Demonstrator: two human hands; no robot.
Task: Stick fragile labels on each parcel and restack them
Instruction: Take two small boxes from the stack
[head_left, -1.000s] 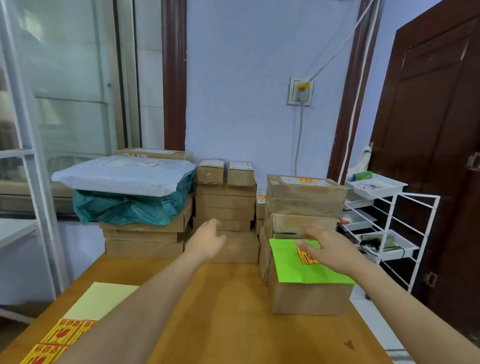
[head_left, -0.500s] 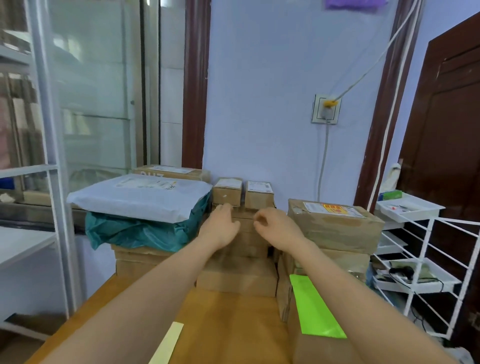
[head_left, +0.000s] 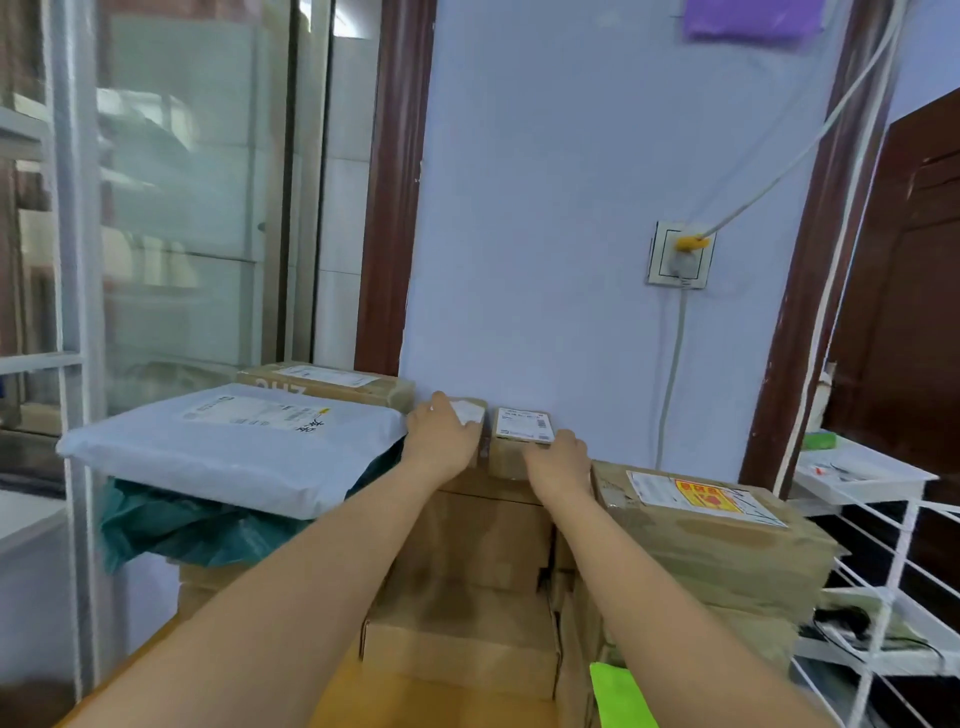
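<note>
I have my left hand (head_left: 441, 434) curled over the left small parcel (head_left: 470, 415) on top of the middle stack of boxes (head_left: 483, 530), fingers wrapped over its top and side. My right hand (head_left: 558, 462) grips the near right corner of the right small parcel (head_left: 519, 436) just beside it. To the right sits a larger box (head_left: 711, 535) carrying a yellow fragile label (head_left: 709, 496), and a white mailer bag (head_left: 234, 441) lies to the left.

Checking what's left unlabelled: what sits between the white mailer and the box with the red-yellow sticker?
Head view: two small boxes atop the middle stack, left box under the left hand, right box held by the right hand.
</note>
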